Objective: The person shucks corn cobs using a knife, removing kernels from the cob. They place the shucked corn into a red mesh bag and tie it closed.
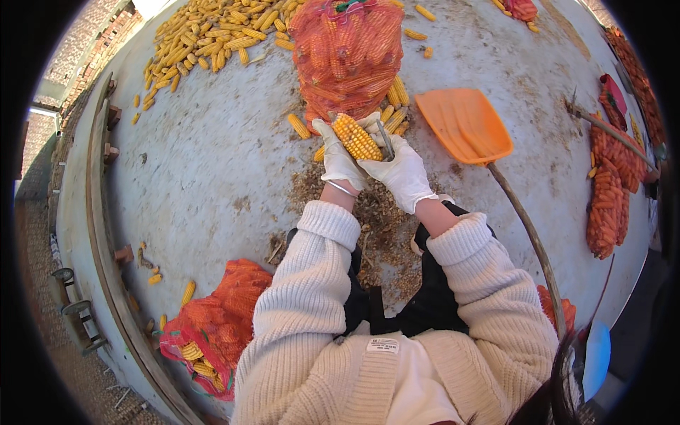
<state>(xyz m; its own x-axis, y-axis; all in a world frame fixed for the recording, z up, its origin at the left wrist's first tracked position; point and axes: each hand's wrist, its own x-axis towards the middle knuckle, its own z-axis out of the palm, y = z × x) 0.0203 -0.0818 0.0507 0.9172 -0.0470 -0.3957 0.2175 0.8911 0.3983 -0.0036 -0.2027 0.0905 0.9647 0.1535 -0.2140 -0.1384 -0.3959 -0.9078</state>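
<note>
My left hand, in a white glove, holds a yellow corn cob from its left side, tilted across both palms. My right hand, gloved too, grips a slim grey metal tool beside the cob; the kind of tool cannot be told. Right behind the hands stands a red mesh sack full of corn cobs. Several loose cobs lie at its foot. Loose kernels and chaff cover the concrete under my wrists and between my legs.
A heap of cobs lies at the upper left. An orange plastic shovel with a wooden handle lies to the right. An open mesh sack is at the lower left; more filled sacks lie at the far right. A raised edge runs along the left.
</note>
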